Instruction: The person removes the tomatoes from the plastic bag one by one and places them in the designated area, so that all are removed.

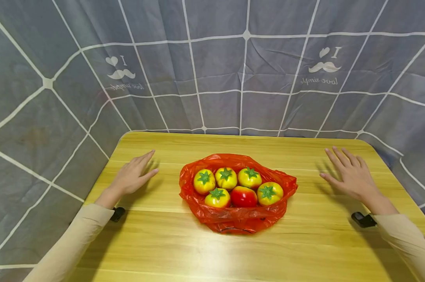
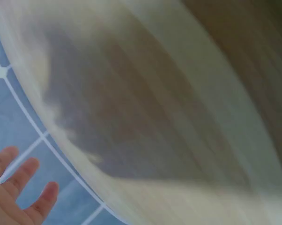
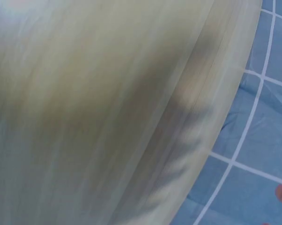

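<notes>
Mirrored "I love simple" shows twice on the curtain (image 1: pixel 217 68), upper left and upper right; your left hand (image 1: pixel 133 175) and right hand (image 1: pixel 355 178), fingers loosely spread, are well apart from the red bag (image 1: pixel 230 220) of fruits (image 1: pixel 244 196), lower centre

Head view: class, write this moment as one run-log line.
left hand: holds nothing; right hand: holds nothing; red plastic bag: on table, between hands; tomato-like fruits: six, inside bag

Mirrored "I" and "love simple", twice on grey curtain (image 1: pixel 219 66)
</notes>
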The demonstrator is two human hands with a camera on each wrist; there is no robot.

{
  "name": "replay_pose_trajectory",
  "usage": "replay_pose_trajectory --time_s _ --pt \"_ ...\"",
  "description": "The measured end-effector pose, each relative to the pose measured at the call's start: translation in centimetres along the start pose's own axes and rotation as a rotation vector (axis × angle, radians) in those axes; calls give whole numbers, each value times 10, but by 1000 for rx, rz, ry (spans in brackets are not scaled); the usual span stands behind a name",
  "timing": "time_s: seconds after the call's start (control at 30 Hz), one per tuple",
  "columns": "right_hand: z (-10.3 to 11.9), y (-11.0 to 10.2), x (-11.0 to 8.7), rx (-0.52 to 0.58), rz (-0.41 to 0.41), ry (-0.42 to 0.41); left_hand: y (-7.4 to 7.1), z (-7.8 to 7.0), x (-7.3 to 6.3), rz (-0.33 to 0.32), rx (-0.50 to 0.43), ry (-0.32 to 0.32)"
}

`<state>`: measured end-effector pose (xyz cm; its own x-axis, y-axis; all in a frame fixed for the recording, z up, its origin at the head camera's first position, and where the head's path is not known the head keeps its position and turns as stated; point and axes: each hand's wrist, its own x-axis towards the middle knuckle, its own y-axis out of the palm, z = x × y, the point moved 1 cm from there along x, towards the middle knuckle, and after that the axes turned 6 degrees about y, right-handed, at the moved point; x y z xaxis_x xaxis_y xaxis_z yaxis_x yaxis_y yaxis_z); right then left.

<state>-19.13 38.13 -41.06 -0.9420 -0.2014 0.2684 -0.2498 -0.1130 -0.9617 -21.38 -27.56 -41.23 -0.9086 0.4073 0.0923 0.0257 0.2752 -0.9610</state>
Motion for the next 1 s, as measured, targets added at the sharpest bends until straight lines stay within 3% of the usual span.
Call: replay_pose_trajectory --time_s 0.33,0.73,1.0 --pt "10 -5 1 56 -65 -23 0 -22 1 -45 -72 13" --pt "32 -13 6 115 -131 -73 14 -43 5 -72 -243 -6" --pt "48 -15 6 180 -212 -120 22 -55 6 -128 -264 21"
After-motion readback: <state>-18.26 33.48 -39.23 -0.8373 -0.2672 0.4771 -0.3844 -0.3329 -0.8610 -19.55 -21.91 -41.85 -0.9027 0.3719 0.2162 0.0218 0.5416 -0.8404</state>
